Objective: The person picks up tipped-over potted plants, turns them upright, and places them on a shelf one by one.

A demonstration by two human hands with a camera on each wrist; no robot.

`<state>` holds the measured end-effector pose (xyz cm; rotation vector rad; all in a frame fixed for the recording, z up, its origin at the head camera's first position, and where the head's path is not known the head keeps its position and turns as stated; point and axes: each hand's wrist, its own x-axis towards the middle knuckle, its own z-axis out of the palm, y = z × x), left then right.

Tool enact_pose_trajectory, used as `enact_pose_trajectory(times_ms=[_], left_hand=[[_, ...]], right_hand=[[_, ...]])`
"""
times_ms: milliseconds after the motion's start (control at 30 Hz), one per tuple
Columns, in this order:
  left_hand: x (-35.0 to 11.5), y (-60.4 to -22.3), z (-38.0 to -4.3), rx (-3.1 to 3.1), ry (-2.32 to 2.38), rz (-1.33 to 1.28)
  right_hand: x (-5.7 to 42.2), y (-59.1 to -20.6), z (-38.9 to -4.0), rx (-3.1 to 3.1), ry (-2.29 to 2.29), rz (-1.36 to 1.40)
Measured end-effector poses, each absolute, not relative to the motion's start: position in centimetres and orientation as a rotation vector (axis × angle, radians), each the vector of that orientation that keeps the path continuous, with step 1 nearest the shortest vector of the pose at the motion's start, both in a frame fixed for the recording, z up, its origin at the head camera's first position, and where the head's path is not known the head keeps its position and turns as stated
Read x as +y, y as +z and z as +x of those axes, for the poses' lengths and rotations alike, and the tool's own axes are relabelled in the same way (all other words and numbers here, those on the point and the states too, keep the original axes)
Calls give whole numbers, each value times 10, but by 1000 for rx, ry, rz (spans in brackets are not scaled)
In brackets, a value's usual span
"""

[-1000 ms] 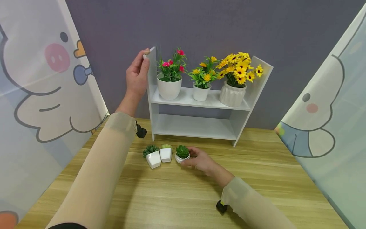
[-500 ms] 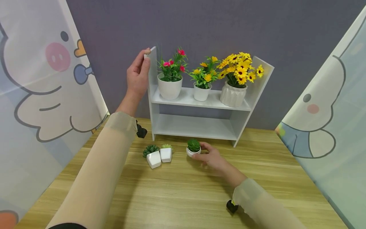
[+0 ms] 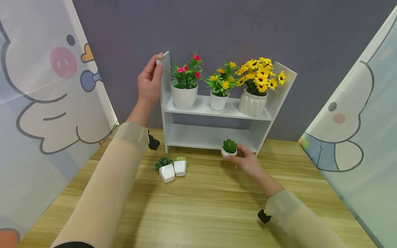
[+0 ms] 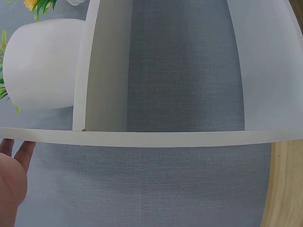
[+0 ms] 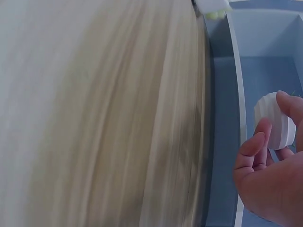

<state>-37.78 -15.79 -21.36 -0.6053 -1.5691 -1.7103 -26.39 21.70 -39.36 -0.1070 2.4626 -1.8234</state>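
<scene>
My right hand holds a small potted succulent by its round white pot, in front of the shelf's lower board at the right. The right wrist view shows fingers and thumb around the ribbed white pot. At the upper left, my left hand grips the top of the side panel of a white two-tier shelf. In the left wrist view only part of that hand shows at the panel's edge. Two succulents in square white pots lie tipped on the table, left of the right hand.
On the upper board stand a pink-flowered plant, a smaller yellow-flowered plant and a sunflower-like plant, all in white pots. A grey wall rises behind. Cartoon-printed panels flank the wooden table.
My right hand has lifted the potted succulent from beside the tipped pots and carried it right and toward the shelf. The left hand keeps its place on the side panel.
</scene>
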Motion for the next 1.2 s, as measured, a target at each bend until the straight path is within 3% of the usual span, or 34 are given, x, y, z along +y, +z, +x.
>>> enact_pose_trajectory(times_ms=[533, 1200], left_hand=[[-157, -213, -377, -1572, -1709, -610], [-157, -213, -374, -1572, -1699, -618]], right_hand=[[244, -394, -277, 2550, -1868, 100], [238, -404, -291, 2575, -2068, 299]])
